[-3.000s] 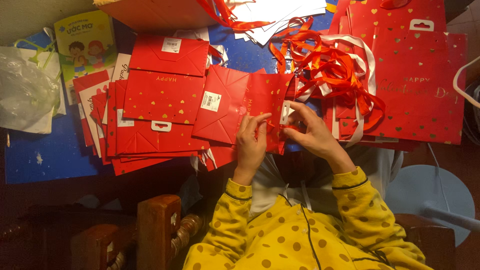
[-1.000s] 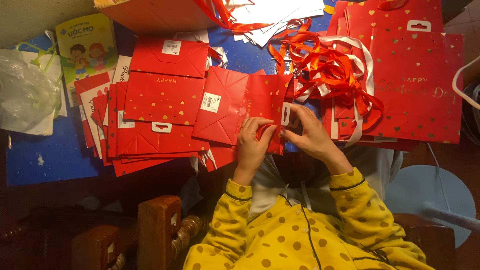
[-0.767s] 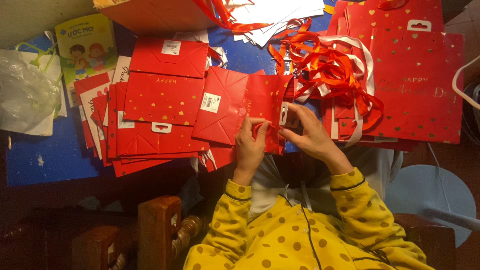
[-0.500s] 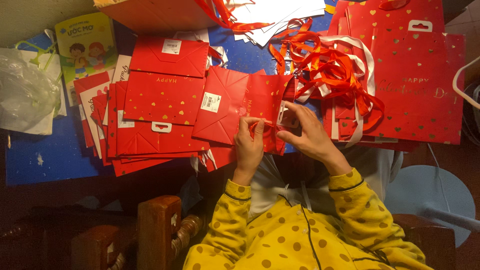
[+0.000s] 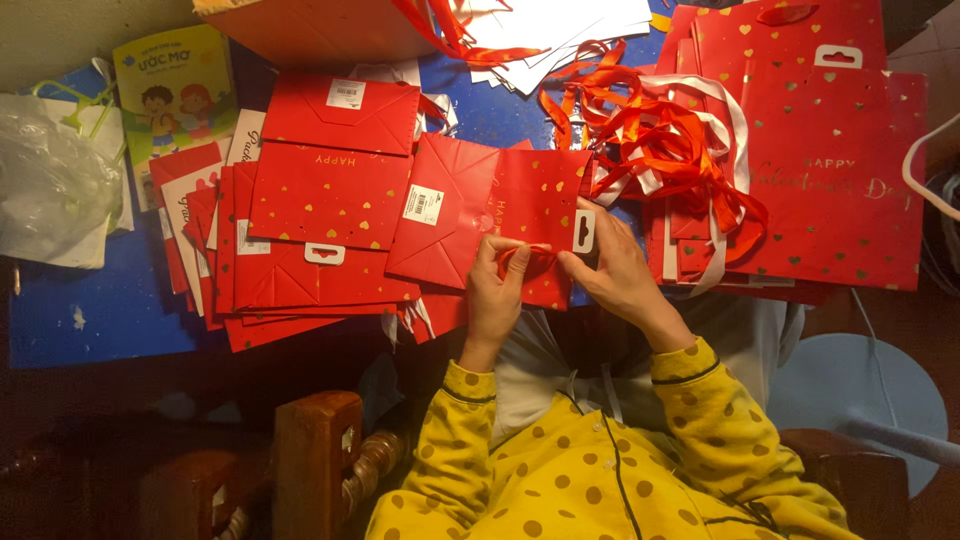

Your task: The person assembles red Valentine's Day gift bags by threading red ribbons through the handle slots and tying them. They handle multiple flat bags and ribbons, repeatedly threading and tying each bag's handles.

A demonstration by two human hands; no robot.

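Both hands pinching one flat red paper gift bag with gold hearts [image 5: 535, 215] on the blue table [image 5: 90, 320]: left hand [image 5: 497, 290] and right hand [image 5: 615, 270], fingers closed on its lower edge. Tangled red ribbons [image 5: 660, 140] just beside.

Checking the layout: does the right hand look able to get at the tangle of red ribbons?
Probably yes: the right hand is beside the tangle of red ribbons, nothing between, though it grips a red paper bag.
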